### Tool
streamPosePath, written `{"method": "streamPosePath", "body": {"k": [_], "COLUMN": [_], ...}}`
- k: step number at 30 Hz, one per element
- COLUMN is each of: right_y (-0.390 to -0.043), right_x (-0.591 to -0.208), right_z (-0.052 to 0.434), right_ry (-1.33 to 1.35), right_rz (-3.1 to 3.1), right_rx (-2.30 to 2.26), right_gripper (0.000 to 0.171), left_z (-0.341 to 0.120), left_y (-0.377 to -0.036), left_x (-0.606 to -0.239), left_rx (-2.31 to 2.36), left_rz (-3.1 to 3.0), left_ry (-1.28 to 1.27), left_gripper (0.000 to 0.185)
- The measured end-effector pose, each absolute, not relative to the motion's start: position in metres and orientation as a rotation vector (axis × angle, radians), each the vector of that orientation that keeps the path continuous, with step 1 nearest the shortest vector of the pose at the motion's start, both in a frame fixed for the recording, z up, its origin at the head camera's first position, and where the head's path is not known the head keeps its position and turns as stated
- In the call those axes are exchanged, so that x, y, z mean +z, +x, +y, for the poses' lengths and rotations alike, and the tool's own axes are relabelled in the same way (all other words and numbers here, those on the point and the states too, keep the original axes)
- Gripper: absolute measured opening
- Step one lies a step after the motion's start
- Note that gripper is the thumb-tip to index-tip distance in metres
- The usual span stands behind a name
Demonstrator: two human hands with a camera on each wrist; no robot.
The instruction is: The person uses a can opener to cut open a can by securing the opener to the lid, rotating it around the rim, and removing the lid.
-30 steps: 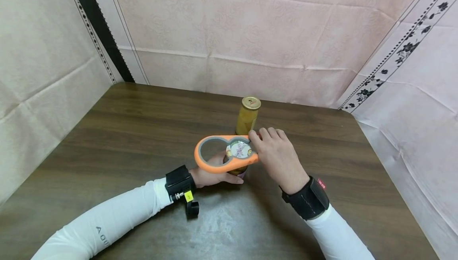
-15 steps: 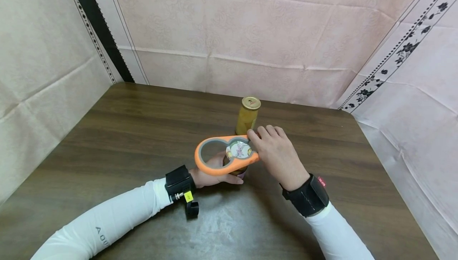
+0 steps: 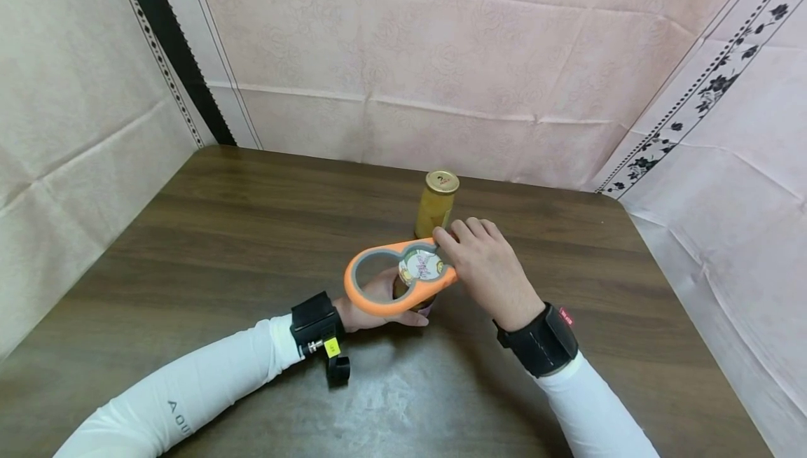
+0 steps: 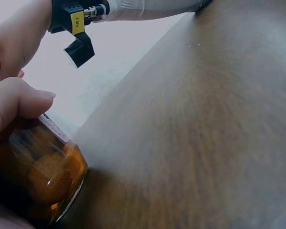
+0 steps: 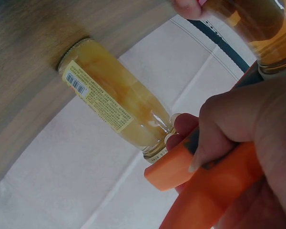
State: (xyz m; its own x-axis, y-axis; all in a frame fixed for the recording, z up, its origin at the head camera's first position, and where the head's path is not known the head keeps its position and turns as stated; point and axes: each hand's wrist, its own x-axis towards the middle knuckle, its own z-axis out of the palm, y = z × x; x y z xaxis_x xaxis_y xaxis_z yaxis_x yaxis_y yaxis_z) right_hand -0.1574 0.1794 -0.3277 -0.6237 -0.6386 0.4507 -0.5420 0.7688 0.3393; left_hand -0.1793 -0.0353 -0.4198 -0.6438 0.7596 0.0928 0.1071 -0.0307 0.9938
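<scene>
In the head view my left hand [image 3: 357,314] grips a glass jar, its fingers round the glass and mostly hidden under the orange jar opener [image 3: 386,309]. Round brown pieces in amber liquid show through the jar [image 4: 50,179] in the left wrist view. The smaller, grey-lined loop of the opener sits around the jar's white printed lid [image 3: 421,265]; its larger loop points left. My right hand [image 3: 492,276] holds the opener's right end, thumb [image 5: 219,126] pressed on the orange handle in the right wrist view.
A tall jar of yellow contents with a gold lid [image 3: 436,206] stands just behind the opener, close to my right fingers. Its label [image 5: 97,98] faces the right wrist camera. The brown wooden table [image 3: 265,234] ends at pale cloth walls [image 3: 410,59] behind and at both sides.
The opener has turned slightly counterclockwise around the lid, its left end coming nearer to me. My right hand has shifted a little away and left. The left hand stays nearly still.
</scene>
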Motion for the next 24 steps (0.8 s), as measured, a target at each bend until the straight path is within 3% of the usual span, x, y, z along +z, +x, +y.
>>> {"method": "streamPosePath", "body": {"k": [10,17,24], "right_y": [-0.1606,-0.1616,-0.1630], "right_x": [-0.3289,-0.3287,-0.3284], "right_z": [0.1806,0.1805,0.1801], "right_ry": [0.916,0.920,0.925], "right_rz": [-2.411,-2.406,-2.390], "right_rx": [-0.150,-0.140,-0.137], "right_gripper": [0.037,0.037,0.031], "left_z": [-0.0370,-0.0366,-0.0375], "left_y": [-0.1829,-0.1810,-0.1781], "left_x": [-0.4243,-0.4226,-0.4195], "left_rx": [1.805,1.788,1.896], "left_rz": [1.484,1.562,1.256], "left_ry": [0.889,0.898,0.741], "left_gripper": [0.071,0.075,0.081]}}
